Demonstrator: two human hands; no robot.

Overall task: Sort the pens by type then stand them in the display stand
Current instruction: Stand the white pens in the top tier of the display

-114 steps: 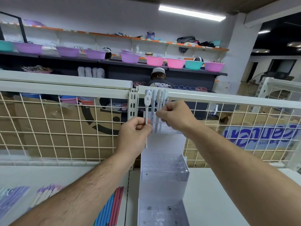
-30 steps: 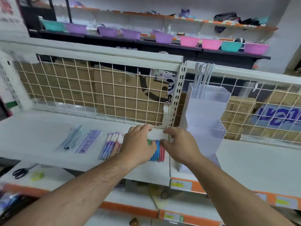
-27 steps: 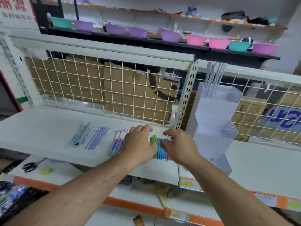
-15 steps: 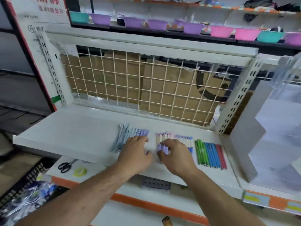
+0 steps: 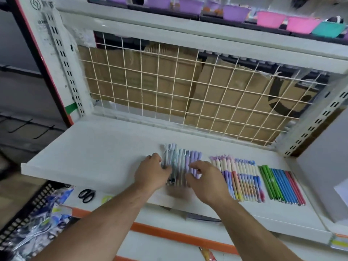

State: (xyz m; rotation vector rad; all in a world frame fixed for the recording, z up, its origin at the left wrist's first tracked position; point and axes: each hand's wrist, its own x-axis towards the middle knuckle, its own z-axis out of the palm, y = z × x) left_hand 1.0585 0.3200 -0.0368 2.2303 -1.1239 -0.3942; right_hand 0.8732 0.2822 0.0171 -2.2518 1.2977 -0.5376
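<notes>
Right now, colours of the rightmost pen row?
Rightmost pen row: green, blue, red; head view.

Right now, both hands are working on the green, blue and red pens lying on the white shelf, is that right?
Not quite. The head view shows the left hand and the right hand on the pale grey and purple pens, the leftmost group on the white shelf. The green, blue and red pens lie untouched further right.

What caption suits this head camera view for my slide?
Left hand and right hand rest on pale blue and lilac pens lying on a white metal shelf.
</notes>
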